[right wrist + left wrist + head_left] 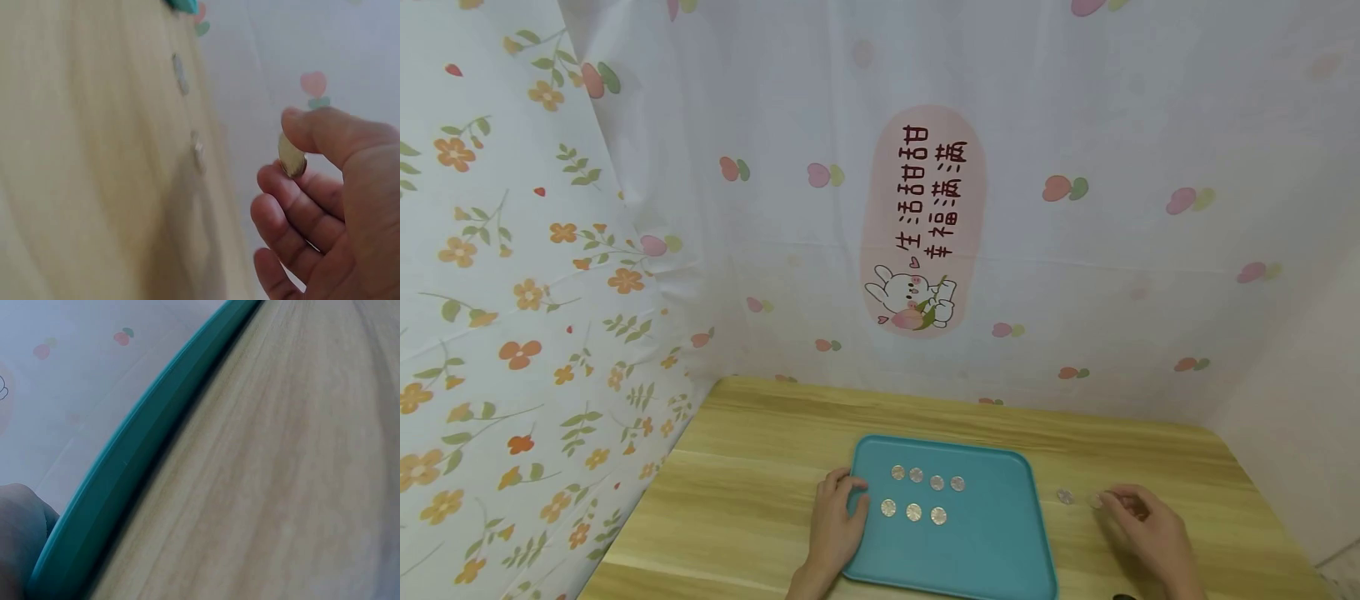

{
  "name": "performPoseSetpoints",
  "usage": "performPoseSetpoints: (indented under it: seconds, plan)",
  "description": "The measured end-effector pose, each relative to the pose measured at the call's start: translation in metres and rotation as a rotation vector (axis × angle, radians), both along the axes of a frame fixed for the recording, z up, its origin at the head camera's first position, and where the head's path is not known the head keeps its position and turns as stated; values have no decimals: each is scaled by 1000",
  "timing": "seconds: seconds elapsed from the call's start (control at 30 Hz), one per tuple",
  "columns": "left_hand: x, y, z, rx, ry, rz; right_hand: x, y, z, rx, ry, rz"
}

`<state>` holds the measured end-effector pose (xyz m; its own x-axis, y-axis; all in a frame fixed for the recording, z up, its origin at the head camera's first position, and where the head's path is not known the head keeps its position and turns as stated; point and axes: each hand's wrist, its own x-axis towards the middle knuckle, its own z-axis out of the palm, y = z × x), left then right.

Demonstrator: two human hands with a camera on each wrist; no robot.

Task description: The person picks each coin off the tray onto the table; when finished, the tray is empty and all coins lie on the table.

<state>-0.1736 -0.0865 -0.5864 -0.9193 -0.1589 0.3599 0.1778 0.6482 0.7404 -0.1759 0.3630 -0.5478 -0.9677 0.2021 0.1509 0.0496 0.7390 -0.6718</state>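
Note:
My left hand [837,521] rests at the left rim of the teal tray [992,546], its thumb and a finger reaching over the edge, loosely bent. Part of that hand [22,540] shows behind the tray wall [134,440] in the left wrist view. On the tray lie several round coins in two rows, such as one coin [913,512] in the lower row. Right of the tray, my right hand [1150,529] is over the table. The right wrist view shows this hand [337,194] pinching a coin [291,156] between thumb and fingers, off the table.
On the wooden table [737,492], a loose coin [1065,497] lies between the tray and my right hand; another coin [197,152] lies nearer that hand. A dark object [1123,597] shows at the bottom edge. Patterned curtains [775,275] stand behind and left.

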Motion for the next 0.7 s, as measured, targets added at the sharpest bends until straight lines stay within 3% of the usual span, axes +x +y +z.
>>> performPoseSetpoints:
  seconds: [0.13, 0.4, 0.57, 0.7]
  plan:
    - [0, 0, 0, 8, -10, 2, 2, 8, -6, -1, -2, -68]
    - [1, -1, 1, 7, -35, -10, 1, 13, -22, -45, -85, -191]
    - [0, -1, 1, 7, -43, -10, -1, 14, -28, -49, -37, -249]
    - [1, -1, 1, 14, -60, -5, -1, 17, -31, 27, 23, -211]
